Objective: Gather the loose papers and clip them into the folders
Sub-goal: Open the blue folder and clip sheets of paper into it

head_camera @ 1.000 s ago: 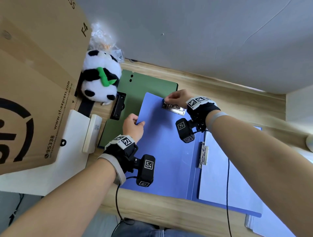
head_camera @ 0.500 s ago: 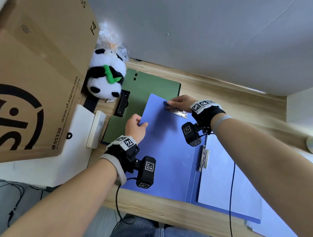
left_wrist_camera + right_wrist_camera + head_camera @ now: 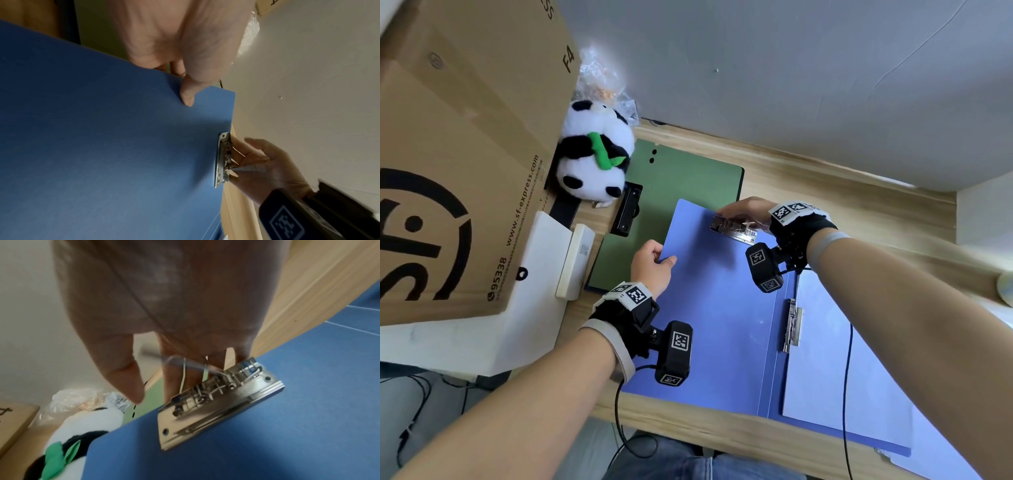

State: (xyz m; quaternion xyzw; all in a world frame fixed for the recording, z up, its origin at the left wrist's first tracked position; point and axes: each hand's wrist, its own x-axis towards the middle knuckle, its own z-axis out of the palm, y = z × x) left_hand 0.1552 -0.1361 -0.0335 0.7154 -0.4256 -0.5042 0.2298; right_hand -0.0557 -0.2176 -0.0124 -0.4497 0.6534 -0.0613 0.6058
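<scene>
While the open folder lies flat, read the entries from largest item to smallest.

Desk (image 3: 808,178): wooden top that carries all items; its near edge runs under the forearms.
Cardboard box (image 3: 448,154): stands at the desk's left end, partly off frame.
Blue folder (image 3: 722,325): lies open at the near edge, spine (image 3: 777,342) running front to back. Judged a stiff, light board with a smooth face that may slide on the desk; take it at an outer edge, thumb on top.
Green folder (image 3: 681,192): lies closed toward the far left corner, partly under the blue folder's left cover.
Paper (image 3: 842,359): 1 pale sheet on the right cover, its left edge under the spine clip (image 3: 792,325). Judged thin and limp; slide it flat under the clip.
Panda toy (image 3: 592,161): sits on the green folder's far left corner.
Left hand (image 3: 650,265): pinches the left cover's outer edge, thumb (image 3: 188,94) on top.
Right hand (image 3: 746,212): fingers (image 3: 174,378) hooked behind the wire lever of the top clip (image 3: 220,402) at the cover's far edge, thumb free.
Hidden: loose papers elsewhere are not in view; the folder's near right corner is cut off; how wide the top clip's plate stands open cannot be told through blur.
</scene>
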